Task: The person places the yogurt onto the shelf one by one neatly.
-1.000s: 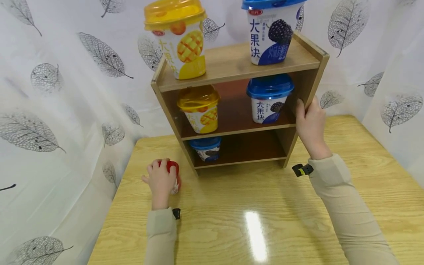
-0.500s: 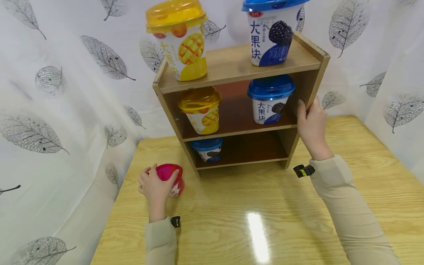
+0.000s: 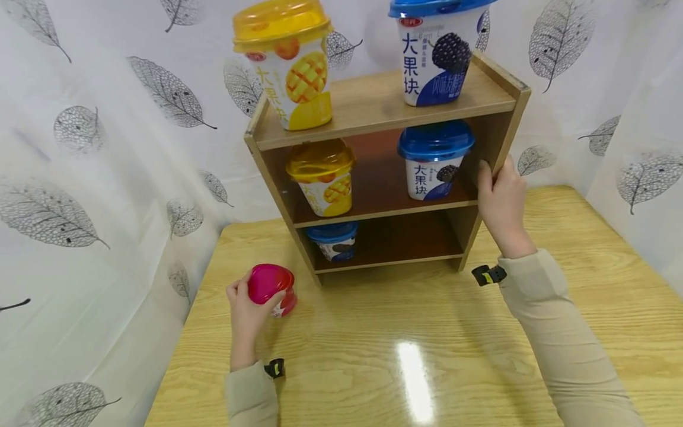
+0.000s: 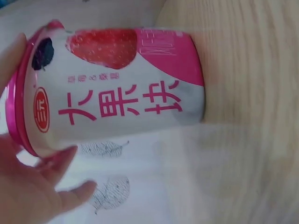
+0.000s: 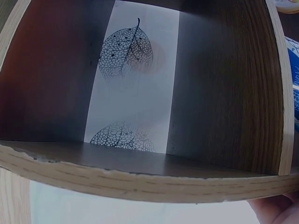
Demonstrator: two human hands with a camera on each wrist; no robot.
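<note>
A yogurt cup (image 3: 269,281) with a pink lid stands upright on the table, left of the small wooden shelf (image 3: 368,101). My left hand (image 3: 249,311) holds it near the lid, thumb on one side and fingers on the other. In the left wrist view the cup (image 4: 126,84) shows strawberry artwork and pink lettering, its base at the tabletop. My right hand (image 3: 501,198) grips the shelf's right side panel at middle height, thumb on the front edge. Only part of that hand (image 5: 275,210) shows in the right wrist view, below the panel.
Yellow-lidded mango cups stand on the top (image 3: 301,83) and middle (image 3: 325,184) levels at left. Blue-lidded cups stand at right on the top (image 3: 437,59) and middle (image 3: 434,166), and at bottom left (image 3: 336,243). A leaf-print curtain (image 3: 133,160) hangs behind the table (image 3: 341,356).
My left hand has slid from over the cup's lid to its left and near side, uncovering the pink lid. My right hand has stayed on the shelf.
</note>
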